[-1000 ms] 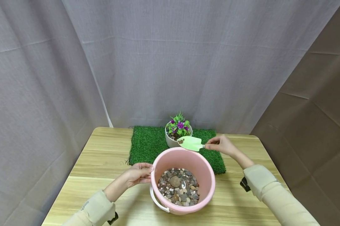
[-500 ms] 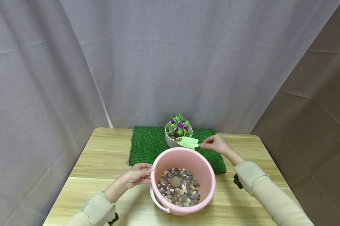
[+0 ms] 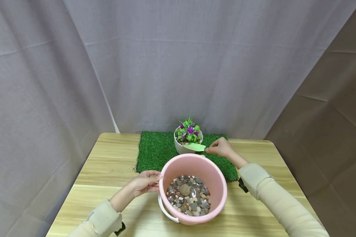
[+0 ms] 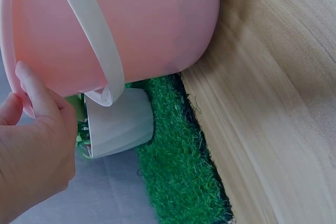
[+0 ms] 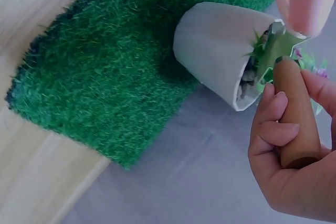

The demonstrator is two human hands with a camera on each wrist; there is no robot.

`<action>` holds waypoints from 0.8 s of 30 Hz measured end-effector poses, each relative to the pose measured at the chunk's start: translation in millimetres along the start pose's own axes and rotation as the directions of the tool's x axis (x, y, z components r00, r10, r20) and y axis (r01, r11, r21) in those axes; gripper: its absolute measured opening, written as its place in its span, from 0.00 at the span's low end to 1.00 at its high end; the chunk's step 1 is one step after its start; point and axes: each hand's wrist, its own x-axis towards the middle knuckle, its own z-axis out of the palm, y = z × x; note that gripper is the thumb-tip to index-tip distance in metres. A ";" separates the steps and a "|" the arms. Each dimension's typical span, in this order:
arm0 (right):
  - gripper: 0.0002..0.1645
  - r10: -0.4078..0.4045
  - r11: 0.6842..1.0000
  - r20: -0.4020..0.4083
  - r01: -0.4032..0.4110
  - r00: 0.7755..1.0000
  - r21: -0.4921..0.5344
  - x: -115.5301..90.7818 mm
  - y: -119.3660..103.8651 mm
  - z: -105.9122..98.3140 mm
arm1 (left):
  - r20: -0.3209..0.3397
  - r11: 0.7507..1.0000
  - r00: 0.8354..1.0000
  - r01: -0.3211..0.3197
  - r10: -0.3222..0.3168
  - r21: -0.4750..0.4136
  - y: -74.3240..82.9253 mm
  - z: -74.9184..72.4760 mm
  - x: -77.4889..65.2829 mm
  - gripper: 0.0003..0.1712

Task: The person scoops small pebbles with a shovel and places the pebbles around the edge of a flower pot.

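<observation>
With thumb and fingers, my left hand (image 3: 143, 183) pinches the left rim of a pink bucket (image 3: 216, 184). Pebbles (image 3: 178, 202) of mixed size cover the bucket's bottom. My right hand (image 3: 222, 148) grips the wooden handle (image 5: 296, 114) of a small garden trowel whose light green blade (image 3: 195, 147) is tilted over the near rim of a white pot (image 3: 180, 148). In the pot stands a plant (image 3: 189, 129) with green leaves and purple flowers. Small stones (image 5: 248, 75) show inside the pot in the right wrist view. The blade hides part of the pot's opening.
The pot stands on a green artificial grass mat (image 3: 154, 151), behind the bucket. Both are on a wooden table (image 3: 106, 164). A white bucket handle (image 3: 167, 214) hangs at the bucket's left side. Grey curtains (image 3: 178, 75) enclose the back and left.
My right hand has moved left with the trowel, and the blade has tipped over the pot. Brown pebbles seen near its tip earlier can no longer be made out. My left hand stays put.
</observation>
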 end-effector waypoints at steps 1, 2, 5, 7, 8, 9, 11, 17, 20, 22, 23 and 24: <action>0.13 0.012 1.000 -0.003 -0.012 1.000 -0.012 1.0 -2.4 -0.4 | 0.001 1.000 1.000 0.001 -0.001 0.000 0.0 0.0 0.1 0.18; 0.13 0.022 0.999 -0.005 -0.022 1.000 -0.023 1.9 -4.7 -1.0 | 0.002 1.000 1.000 0.001 -0.001 0.000 0.0 0.1 0.2 0.17; 0.13 0.042 0.998 -0.006 -0.042 0.999 -0.056 4.9 -11.4 -3.7 | 0.006 1.000 1.000 0.001 -0.001 0.002 -0.1 0.0 0.4 0.18; 0.13 0.049 0.996 -0.009 -0.049 0.999 -0.075 7.4 -15.0 -5.9 | 0.008 1.000 1.000 -0.002 0.002 0.002 -0.2 -0.2 0.6 0.18; 0.13 0.048 0.995 -0.011 -0.048 0.999 -0.089 8.6 -16.7 -7.1 | 0.008 1.000 1.000 -0.004 0.004 0.002 -0.2 -0.1 0.6 0.19; 0.14 0.048 0.993 -0.011 -0.049 0.999 -0.104 9.6 -18.4 -8.6 | 0.008 1.000 1.000 -0.005 0.005 0.003 -0.2 -0.1 0.7 0.19; 0.14 0.042 0.991 -0.012 -0.043 0.999 -0.126 10.8 -21.8 -11.5 | 0.006 1.000 1.000 -0.006 0.006 0.002 -0.6 0.0 0.7 0.19; 0.14 0.044 0.993 0.017 -0.042 0.999 -0.106 9.4 -29.2 -19.7 | 0.001 1.000 1.000 -0.003 0.003 -0.004 -0.8 -0.2 1.3 0.18; 0.15 0.041 0.996 0.034 -0.038 0.999 -0.079 7.4 -29.3 -22.2 | 0.001 1.000 1.000 -0.005 0.005 -0.007 -0.7 -0.4 1.3 0.17; 0.15 0.033 0.998 0.047 -0.030 0.998 -0.055 5.7 -29.2 -23.6 | 0.000 1.000 1.000 -0.005 0.005 -0.008 -0.9 -0.4 1.3 0.16; 0.16 0.027 0.999 0.050 -0.025 0.998 -0.040 5.0 -29.0 -24.3 | 0.000 1.000 1.000 -0.004 0.004 -0.008 -0.9 -0.3 1.2 0.15; 0.16 0.022 0.999 0.053 -0.020 0.998 -0.033 4.3 -29.0 -25.0 | -0.001 1.000 1.000 -0.003 0.003 -0.007 -0.9 -0.3 1.1 0.16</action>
